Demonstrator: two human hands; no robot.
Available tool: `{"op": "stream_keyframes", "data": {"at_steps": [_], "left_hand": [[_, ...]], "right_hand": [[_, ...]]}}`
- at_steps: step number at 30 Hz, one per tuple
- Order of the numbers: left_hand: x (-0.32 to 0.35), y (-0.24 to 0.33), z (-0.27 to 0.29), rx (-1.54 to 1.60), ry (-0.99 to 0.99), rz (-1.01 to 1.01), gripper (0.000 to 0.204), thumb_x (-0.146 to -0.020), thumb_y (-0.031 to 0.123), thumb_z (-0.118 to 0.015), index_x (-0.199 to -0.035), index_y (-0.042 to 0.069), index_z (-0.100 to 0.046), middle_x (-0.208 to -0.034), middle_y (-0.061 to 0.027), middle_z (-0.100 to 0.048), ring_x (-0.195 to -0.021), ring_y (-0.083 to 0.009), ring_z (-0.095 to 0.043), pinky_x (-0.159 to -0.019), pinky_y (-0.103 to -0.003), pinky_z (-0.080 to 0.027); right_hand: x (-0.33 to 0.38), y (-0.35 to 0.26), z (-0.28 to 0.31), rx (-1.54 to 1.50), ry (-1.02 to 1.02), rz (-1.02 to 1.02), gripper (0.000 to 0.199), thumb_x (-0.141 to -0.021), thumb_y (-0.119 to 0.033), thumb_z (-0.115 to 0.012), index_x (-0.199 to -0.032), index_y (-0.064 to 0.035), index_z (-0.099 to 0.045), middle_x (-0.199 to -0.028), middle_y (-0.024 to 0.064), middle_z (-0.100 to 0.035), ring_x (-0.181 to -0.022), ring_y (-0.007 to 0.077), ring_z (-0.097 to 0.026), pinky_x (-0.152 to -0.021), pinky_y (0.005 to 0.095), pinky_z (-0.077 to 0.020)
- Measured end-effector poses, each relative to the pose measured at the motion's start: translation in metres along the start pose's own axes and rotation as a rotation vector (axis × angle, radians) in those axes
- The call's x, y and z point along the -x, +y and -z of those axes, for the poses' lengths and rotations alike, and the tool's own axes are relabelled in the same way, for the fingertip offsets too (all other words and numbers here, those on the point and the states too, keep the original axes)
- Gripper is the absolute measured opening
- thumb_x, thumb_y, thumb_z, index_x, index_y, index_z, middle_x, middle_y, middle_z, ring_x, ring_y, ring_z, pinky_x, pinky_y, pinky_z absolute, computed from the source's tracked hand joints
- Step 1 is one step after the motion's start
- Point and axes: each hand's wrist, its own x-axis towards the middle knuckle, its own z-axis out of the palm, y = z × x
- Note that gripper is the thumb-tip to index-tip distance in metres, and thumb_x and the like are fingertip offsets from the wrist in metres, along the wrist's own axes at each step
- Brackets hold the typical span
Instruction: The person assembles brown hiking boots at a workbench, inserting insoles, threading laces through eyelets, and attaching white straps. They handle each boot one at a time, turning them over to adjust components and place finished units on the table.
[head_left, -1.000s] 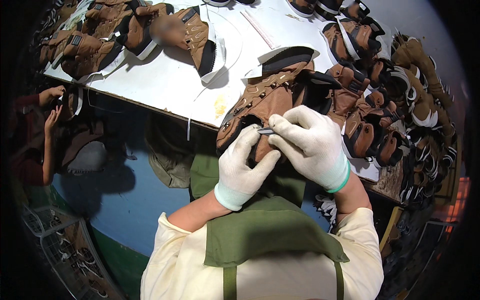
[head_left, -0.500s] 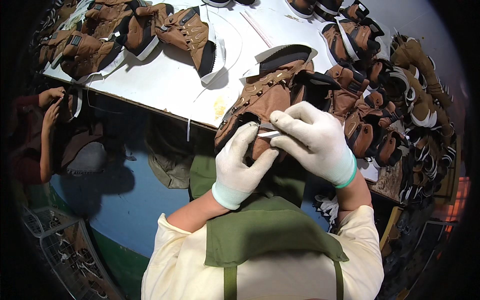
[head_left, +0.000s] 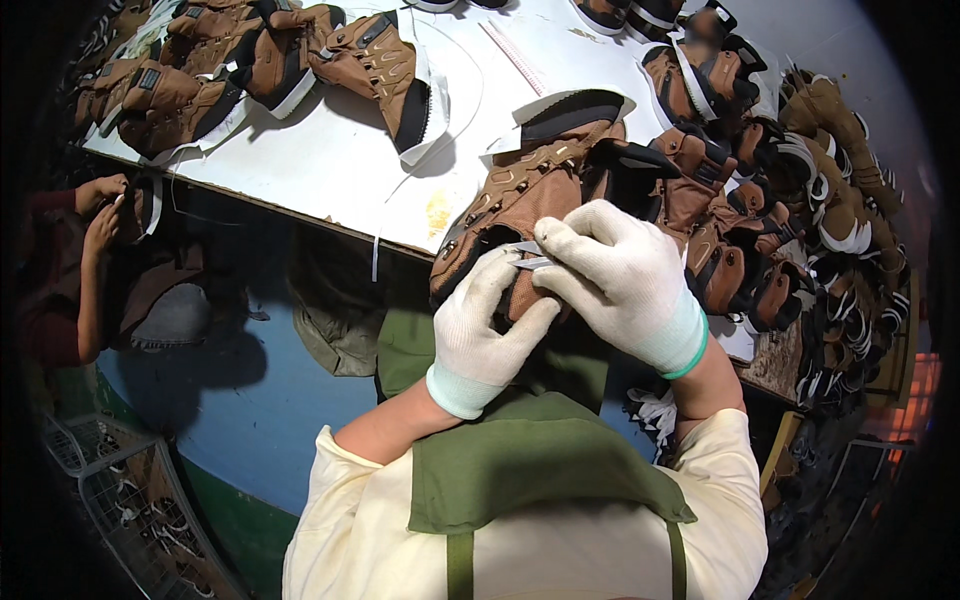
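Note:
A brown boot upper (head_left: 520, 190) with metal lace hooks and a black collar hangs over the near edge of the white table (head_left: 340, 170). My left hand (head_left: 485, 325), in a white glove, grips its lower end from below. My right hand (head_left: 620, 275), also gloved in white with a green cuff, pinches a small metal blade-like tool (head_left: 528, 255) against the upper, just above my left thumb. What the tool touches is hidden by my fingers.
Several brown boot uppers (head_left: 250, 60) lie at the table's far left, and a large heap of them (head_left: 790, 190) fills the right side. Another person (head_left: 90, 260) sits low at the left, hands raised. Wire baskets (head_left: 120, 500) stand on the floor lower left.
Both hands stay on the boot upper. My right hand has shifted slightly down and left with the tool, closer over my left thumb.

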Motion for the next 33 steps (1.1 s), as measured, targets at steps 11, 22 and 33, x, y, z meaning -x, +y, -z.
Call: {"op": "stream_keyframes", "data": {"at_steps": [11, 22, 33], "left_hand": [[0.001, 0.001, -0.003, -0.022, 0.014, -0.028, 0.046, -0.076, 0.006, -0.078, -0.117, -0.005, -0.061, -0.116, -0.0175, -0.064, -0.100, -0.0209, -0.065, -0.088, -0.031, -0.051], [0.001, 0.002, -0.003, -0.038, 0.017, -0.008, 0.047, -0.075, 0.007, -0.079, -0.117, -0.005, -0.061, -0.115, -0.0197, -0.064, -0.102, -0.0223, -0.065, -0.090, -0.031, -0.050], [-0.001, -0.007, 0.001, -0.089, 0.081, -0.056, 0.049, -0.074, 0.012, -0.080, -0.116, -0.004, -0.059, -0.113, -0.0233, -0.064, -0.099, -0.0351, -0.067, -0.087, -0.036, -0.053]], "right_hand": [[0.003, 0.001, -0.001, 0.012, 0.024, 0.023, 0.030, -0.078, -0.018, -0.075, -0.104, -0.0055, -0.067, -0.083, 0.0065, -0.060, -0.071, 0.0233, -0.065, -0.059, 0.0334, -0.0517], [0.004, 0.000, -0.002, 0.020, 0.020, 0.035, 0.028, -0.077, -0.017, -0.076, -0.102, -0.0075, -0.068, -0.082, 0.0059, -0.060, -0.071, 0.0231, -0.064, -0.059, 0.0338, -0.0514], [0.004, -0.006, 0.016, -0.218, 0.012, 0.206, 0.030, -0.076, -0.012, -0.078, -0.104, -0.0025, -0.069, -0.082, 0.0097, -0.062, -0.068, 0.0234, -0.064, -0.059, 0.0323, -0.0508]]}}
